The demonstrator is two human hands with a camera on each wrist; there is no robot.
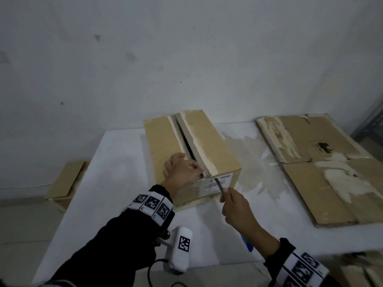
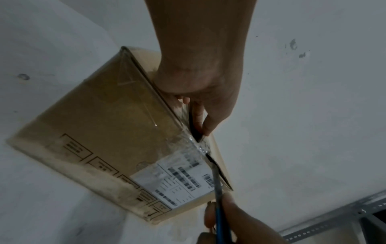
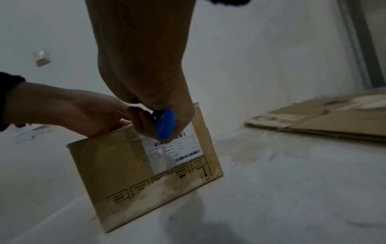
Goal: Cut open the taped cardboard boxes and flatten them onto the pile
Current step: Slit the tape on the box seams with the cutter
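Observation:
A brown cardboard box (image 1: 209,146) stands on the white table (image 1: 116,162), its top seam gaping along the middle and clear tape still crumpled over the near edge. My left hand (image 1: 194,171) grips the near end of the left flap, fingers curled into the seam (image 2: 198,115). My right hand (image 1: 230,195) holds a blue-handled knife (image 1: 219,184), its blade tip touching the tape at the box's near top edge, just above the white shipping label (image 2: 177,181). The right wrist view shows the blue handle (image 3: 166,123) in my curled fingers.
A pile of flattened cardboard (image 1: 323,166) lies on the table's right side, close to the wall. Another closed box (image 1: 66,181) sits on the floor to the left of the table. Grey metal shelving (image 1: 373,119) stands at the far right.

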